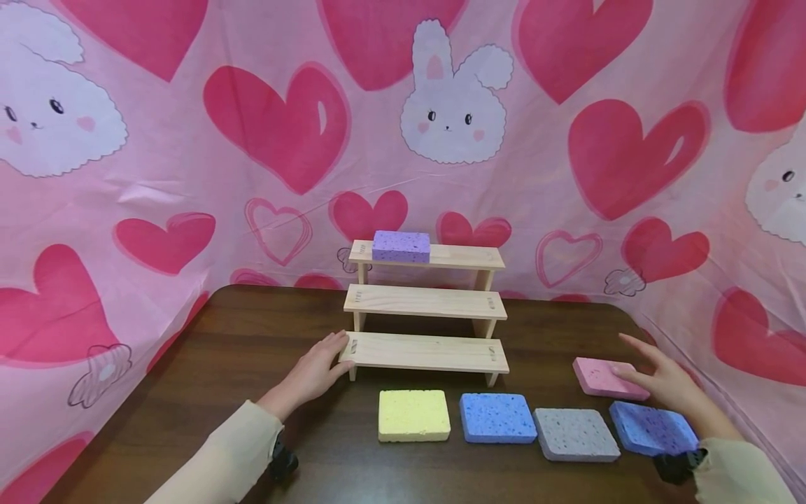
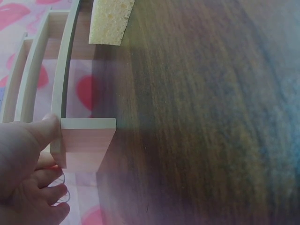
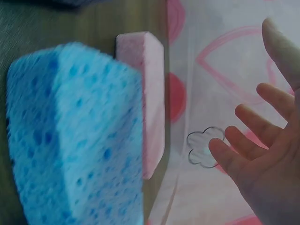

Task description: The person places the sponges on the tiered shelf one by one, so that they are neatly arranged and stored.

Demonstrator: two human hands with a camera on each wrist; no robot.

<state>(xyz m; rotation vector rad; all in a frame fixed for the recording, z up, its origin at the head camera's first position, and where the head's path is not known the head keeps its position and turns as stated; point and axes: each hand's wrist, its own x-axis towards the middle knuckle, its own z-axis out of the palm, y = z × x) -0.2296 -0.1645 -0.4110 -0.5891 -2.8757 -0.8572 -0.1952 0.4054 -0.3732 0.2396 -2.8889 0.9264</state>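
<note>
A three-tier wooden stand (image 1: 428, 301) stands at the middle of the table. My left hand (image 1: 315, 371) holds the left end of its lowest tier; in the left wrist view the thumb (image 2: 46, 129) lies along the board's edge and the other fingers bend beside its end. To the right, my right hand (image 1: 658, 378) hovers with spread fingers over a pink sponge (image 1: 607, 378) and a darker blue sponge (image 1: 651, 428). From the right wrist, the palm shows nothing held, apart from the blue sponge (image 3: 93, 136) and pink sponge (image 3: 152, 103).
On the top tier lies a purple sponge (image 1: 401, 246). In front of the stand a yellow sponge (image 1: 413, 416), a blue sponge (image 1: 497, 418) and a grey sponge (image 1: 576, 435) form a row. A pink heart-and-rabbit cloth (image 1: 378, 140) hangs behind the dark wooden table (image 1: 277, 308).
</note>
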